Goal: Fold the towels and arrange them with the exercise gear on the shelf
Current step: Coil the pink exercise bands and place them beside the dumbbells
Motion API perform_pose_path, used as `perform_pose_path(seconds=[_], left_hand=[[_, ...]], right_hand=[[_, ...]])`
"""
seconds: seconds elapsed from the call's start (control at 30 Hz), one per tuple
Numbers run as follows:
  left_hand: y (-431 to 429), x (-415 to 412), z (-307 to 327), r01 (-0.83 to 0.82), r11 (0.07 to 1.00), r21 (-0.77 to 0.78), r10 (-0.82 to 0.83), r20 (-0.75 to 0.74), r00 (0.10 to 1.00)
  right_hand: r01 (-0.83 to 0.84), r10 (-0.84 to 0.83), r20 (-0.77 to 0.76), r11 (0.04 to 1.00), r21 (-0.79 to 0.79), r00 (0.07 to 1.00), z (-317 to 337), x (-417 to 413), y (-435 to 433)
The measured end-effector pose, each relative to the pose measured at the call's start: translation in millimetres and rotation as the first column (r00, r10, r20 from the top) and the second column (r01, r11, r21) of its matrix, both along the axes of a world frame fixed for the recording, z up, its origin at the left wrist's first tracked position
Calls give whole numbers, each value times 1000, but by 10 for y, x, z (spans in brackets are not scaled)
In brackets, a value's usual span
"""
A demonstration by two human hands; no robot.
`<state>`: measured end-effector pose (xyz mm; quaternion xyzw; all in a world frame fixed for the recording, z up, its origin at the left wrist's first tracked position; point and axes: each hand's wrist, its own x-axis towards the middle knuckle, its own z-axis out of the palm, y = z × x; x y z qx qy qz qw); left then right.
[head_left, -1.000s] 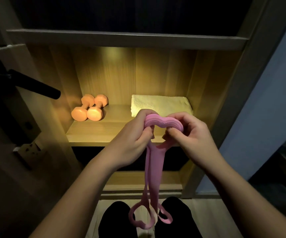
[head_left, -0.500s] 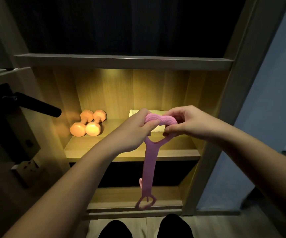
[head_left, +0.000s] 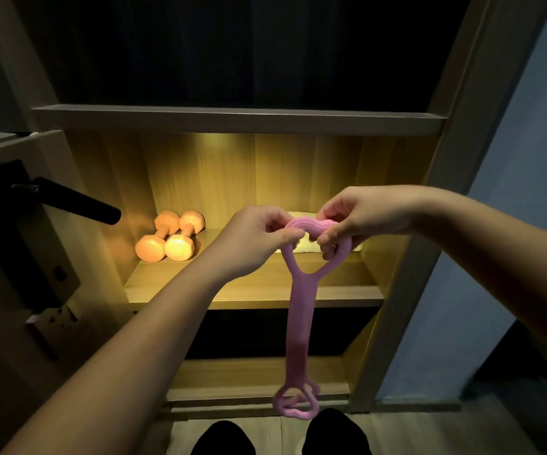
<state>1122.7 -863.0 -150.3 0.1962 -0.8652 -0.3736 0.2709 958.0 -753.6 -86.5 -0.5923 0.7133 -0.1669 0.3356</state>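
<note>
Left hand [head_left: 255, 241] and right hand [head_left: 364, 215] pinch the pink rubber stretch band [head_left: 300, 316], probably best coiled before shelving beside the orange hexagonal dumbbells [head_left: 179, 247].

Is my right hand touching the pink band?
Touching. The head view shows the right hand pinching the top handle of the band, fingers curled round it.

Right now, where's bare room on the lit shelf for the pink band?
Bare shelf board between the dumbbells and the towel, and along its front edge. Crowded: dumbbells back left; towel back right, partly hidden by the left hand and right hand holding the pink band.
</note>
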Motion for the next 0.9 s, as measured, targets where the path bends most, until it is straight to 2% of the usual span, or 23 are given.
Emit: perform_pose_path(seconds=[0.23,0.33,0.4,0.47,0.57,0.6,0.67,0.8,0.83,0.9], left_hand=[[-32,-34,-53,52,995,90,-48,-47,998],[-67,-14,-219,110,970,218,-118,24,993],[3,-90,-444,150,958,245,-178,99,979],[124,-248,-703,91,973,212,-123,143,982],[189,-473,-982,-64,959,277,57,32,998],[161,-520,-1047,-78,959,271,83,-7,997],[75,-579,-1166,-89,979,185,90,5,996],[-166,-535,-1470,-159,984,-85,171,176,969],[-239,-457,-1569,-179,980,-88,195,220,956],[-376,-245,-1798,-196,980,23,179,316,932]], right_hand=[[-38,51,-131,994,99,990,108,85,-87],[5,4,-173,999,50,985,100,78,-124],[54,-55,-149,998,-14,987,116,65,-153],[117,-125,-102,990,-80,987,150,49,-203],[209,-234,-151,964,-165,961,162,-35,-267],[243,-272,-166,954,-175,948,134,-82,-272],[315,-339,-141,934,-166,930,24,-193,-259],[483,-490,11,855,-189,871,-173,-437,-230],[532,-531,67,822,-204,845,-176,-514,-210],[617,-603,136,752,-232,786,-142,-698,-138]])
